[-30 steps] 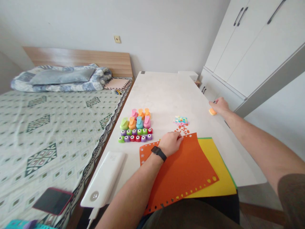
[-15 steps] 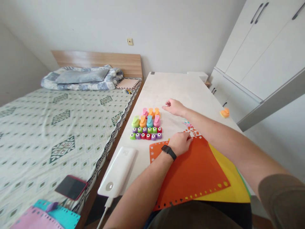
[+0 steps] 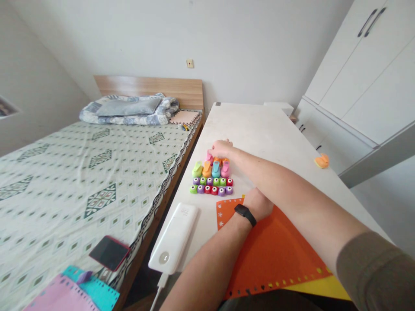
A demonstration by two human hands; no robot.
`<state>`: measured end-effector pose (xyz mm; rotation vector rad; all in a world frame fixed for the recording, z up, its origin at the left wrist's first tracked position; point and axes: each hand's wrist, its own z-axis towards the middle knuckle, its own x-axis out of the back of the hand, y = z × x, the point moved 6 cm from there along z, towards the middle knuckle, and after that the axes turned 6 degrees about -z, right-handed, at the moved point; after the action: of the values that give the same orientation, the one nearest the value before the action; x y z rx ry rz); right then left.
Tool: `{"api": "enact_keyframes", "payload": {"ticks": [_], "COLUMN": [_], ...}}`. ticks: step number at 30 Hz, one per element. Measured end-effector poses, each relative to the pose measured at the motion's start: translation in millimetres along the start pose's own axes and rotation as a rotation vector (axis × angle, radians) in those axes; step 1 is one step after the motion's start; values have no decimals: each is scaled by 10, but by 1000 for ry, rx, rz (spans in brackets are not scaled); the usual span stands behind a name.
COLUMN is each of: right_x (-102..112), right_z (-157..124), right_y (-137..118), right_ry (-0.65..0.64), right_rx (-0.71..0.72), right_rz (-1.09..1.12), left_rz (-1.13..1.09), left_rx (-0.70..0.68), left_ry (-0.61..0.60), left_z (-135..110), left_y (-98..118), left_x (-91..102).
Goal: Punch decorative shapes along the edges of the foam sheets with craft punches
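My right hand [image 3: 222, 148] is at the back row of craft punches, its curled fingers closed around the top of the pink craft punch [image 3: 209, 158] at that row's left end. Just under the hand, orange punches [image 3: 217, 161] are partly covered. In front stand a light green punch [image 3: 197, 169], an orange one, a blue one [image 3: 215, 169] and another pink one. My left hand [image 3: 259, 204], with a black watch on the wrist, rests on the upper edge of the orange sheet [image 3: 275, 255], which has punched holes along its edges. My right forearm hides the left fingers.
Two rows of small punches [image 3: 211, 190] stand nearer me. A white power bank [image 3: 175, 237] with a cable lies at the table's left edge. Yellow paper [image 3: 324, 287] shows under the orange sheet. An orange punch [image 3: 322, 161] sits far right. A phone [image 3: 109, 252] lies on the bed.
My right hand has moved left, from above the table to the pink craft punch in the back row. My left hand stays on the sheet. The view has shifted slightly.
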<state>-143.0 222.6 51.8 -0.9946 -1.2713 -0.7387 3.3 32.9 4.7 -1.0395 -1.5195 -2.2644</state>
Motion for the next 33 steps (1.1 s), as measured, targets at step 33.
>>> {"api": "enact_keyframes", "payload": {"ticks": [33], "right_x": [741], "right_z": [-1952], "right_y": [1909], "right_ry": [86], "right_rx": [57], "right_rz": [1553], "left_rz": [170], "left_rx": [71], "left_ry": [-41], "left_z": [-13], "left_y": [17], "left_x": [61]}}
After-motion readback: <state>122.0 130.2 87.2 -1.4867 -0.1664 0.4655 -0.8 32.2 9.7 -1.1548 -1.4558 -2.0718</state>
